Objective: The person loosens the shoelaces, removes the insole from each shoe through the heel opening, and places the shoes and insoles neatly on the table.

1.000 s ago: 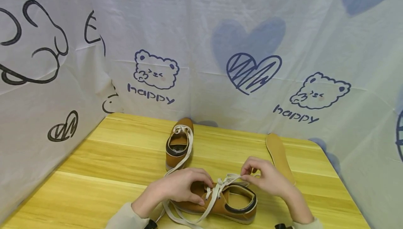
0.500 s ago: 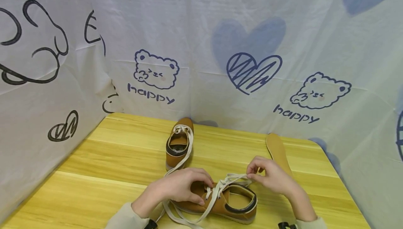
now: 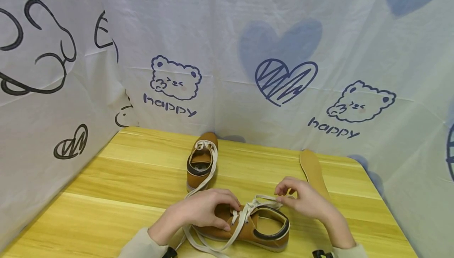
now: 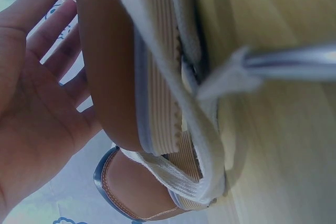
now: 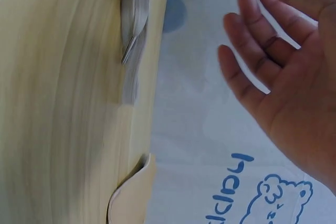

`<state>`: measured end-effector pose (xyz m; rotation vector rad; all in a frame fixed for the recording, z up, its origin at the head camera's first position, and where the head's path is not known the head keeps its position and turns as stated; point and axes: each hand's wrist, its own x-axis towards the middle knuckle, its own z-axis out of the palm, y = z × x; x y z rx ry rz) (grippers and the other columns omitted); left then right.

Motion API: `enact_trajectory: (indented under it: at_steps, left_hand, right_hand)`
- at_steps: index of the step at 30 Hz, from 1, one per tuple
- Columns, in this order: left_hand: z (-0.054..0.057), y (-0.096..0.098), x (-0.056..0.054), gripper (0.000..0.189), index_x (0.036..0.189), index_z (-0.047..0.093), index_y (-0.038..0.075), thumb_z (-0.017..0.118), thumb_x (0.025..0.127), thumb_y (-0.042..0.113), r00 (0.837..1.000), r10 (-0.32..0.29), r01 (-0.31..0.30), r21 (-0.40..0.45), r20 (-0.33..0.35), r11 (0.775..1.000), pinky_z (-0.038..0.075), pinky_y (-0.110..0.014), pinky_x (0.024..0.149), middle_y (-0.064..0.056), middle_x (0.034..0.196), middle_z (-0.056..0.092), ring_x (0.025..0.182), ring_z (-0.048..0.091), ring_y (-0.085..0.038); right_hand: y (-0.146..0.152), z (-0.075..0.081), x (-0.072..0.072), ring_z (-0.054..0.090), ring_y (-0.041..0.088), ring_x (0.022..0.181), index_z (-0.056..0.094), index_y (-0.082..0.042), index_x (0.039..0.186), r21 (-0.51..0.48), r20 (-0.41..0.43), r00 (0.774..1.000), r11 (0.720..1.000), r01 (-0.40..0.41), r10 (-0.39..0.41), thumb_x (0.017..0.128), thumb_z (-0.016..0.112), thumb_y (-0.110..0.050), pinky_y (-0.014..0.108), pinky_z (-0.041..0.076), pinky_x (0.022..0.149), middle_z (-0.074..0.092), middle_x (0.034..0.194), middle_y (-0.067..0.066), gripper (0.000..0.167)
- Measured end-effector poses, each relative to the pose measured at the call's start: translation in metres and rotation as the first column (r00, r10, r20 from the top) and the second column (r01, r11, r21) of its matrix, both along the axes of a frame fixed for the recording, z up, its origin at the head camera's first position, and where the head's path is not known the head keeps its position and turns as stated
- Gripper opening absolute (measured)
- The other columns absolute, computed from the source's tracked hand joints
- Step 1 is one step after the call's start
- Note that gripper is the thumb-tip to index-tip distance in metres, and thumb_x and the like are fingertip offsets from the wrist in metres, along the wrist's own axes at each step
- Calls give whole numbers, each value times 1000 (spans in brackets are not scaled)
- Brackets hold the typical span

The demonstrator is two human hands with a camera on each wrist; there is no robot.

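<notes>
A brown lace-up shoe (image 3: 248, 233) lies on its sole near the table's front, toe to the left. My left hand (image 3: 203, 210) holds its front part, thumb on the near side and fingers on the far side. Over the shoe's opening, my right hand (image 3: 303, 199) pinches a white shoelace (image 3: 264, 197) between thumb and forefinger. Laces cross at the shoe's tongue in a loose knot. In the left wrist view the shoe's side (image 4: 107, 61) rests against the palm. The right wrist view shows lace ends (image 5: 137, 14) hanging beside the hand; the pinch itself is barely visible there.
A second brown shoe (image 3: 198, 182) stands farther back, its long white lace trailing towards my left wrist. A tan insole (image 3: 313, 169) lies at the back right, partly behind my right hand. Printed white cloth (image 3: 227, 104) rises behind the wooden table (image 3: 117, 171).
My right hand moved slightly right, drawing the lace tauter, then came back a little left, and the lace loop sags more now. My left hand and the shoe have stayed in place.
</notes>
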<state>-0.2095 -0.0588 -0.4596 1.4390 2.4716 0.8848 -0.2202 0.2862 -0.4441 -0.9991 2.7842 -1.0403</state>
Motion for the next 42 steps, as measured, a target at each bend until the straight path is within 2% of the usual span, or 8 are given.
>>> enact_trajectory:
  at_steps: [5, 9, 14, 17, 24, 29, 35, 42]
  left_hand:
    - [0, 0, 0, 40, 127, 71, 22, 84, 90, 29, 1000, -7, 7, 12, -3, 1000, 48, -25, 105, 12, 130, 65, 121, 60, -4]
    - [0, 1, 0, 41, 126, 71, 23, 85, 89, 29, 1000, -4, 4, 11, -7, 1000, 48, -25, 105, 13, 129, 65, 120, 60, -3]
    - [0, 1, -1, 41, 126, 71, 24, 86, 88, 29, 1000, 9, -9, 4, -3, 1000, 47, -25, 106, 14, 129, 65, 121, 59, -3]
    - [0, 1, -1, 41, 126, 71, 24, 85, 88, 29, 1000, 9, -9, 1, -11, 1000, 47, -25, 106, 14, 129, 65, 121, 59, -3]
    - [-1, 1, -1, 41, 126, 71, 24, 85, 88, 30, 1000, 7, -7, 0, -19, 1000, 48, -25, 106, 13, 129, 65, 121, 59, -3]
    - [-1, 1, -2, 41, 125, 71, 25, 86, 88, 31, 1000, 12, -12, -1, -22, 1000, 47, -25, 106, 15, 128, 65, 120, 59, -3]
    - [-2, 1, -2, 41, 126, 71, 25, 85, 88, 32, 1000, 12, -12, -2, -14, 1000, 48, -26, 106, 15, 128, 65, 120, 59, -2]
    - [-2, 0, -1, 41, 127, 70, 25, 85, 89, 31, 1000, 1, -1, 1, -11, 1000, 48, -25, 106, 14, 129, 64, 120, 59, -2]
  right_hand:
    - [-8, 0, 1, 64, 8, 91, 70, -27, 101, -92, -77, 997, 996, -17, 10, 93, 77, -10, 39, 58, 85, 70, 99, -5, 20]
    - [-18, -1, 2, 66, 10, 91, 73, -22, 101, -153, -85, 994, 985, -78, 65, 93, 77, -7, 38, 59, 83, 71, 99, 0, 17]
    - [-30, -3, 5, 66, 13, 92, 73, -16, 104, -155, -61, 983, 972, -179, 171, 97, 75, -13, 39, 59, 83, 71, 102, 0, 8]
    - [-35, -4, 6, 67, 16, 92, 73, -18, 104, -136, -54, 978, 969, -208, 202, 96, 76, -16, 38, 59, 83, 71, 103, -2, 9]
    - [-39, -10, 7, 68, 12, 92, 72, -23, 103, -83, -20, 979, 976, -202, 201, 95, 78, -16, 34, 58, 83, 70, 103, -9, 12]
    - [-40, -10, 7, 67, 10, 91, 72, -22, 102, -89, -3, 980, 976, -199, 200, 94, 78, -15, 32, 58, 82, 69, 102, -9, 12]
    - [-41, -7, 9, 65, 6, 89, 72, -20, 98, -100, -30, 976, 971, -216, 214, 95, 77, -13, 31, 58, 80, 70, 98, -5, 9]
    - [-33, -5, 8, 65, 8, 88, 72, -16, 97, -138, -28, 978, 968, -211, 209, 97, 75, -15, 30, 58, 79, 70, 97, -4, 3]
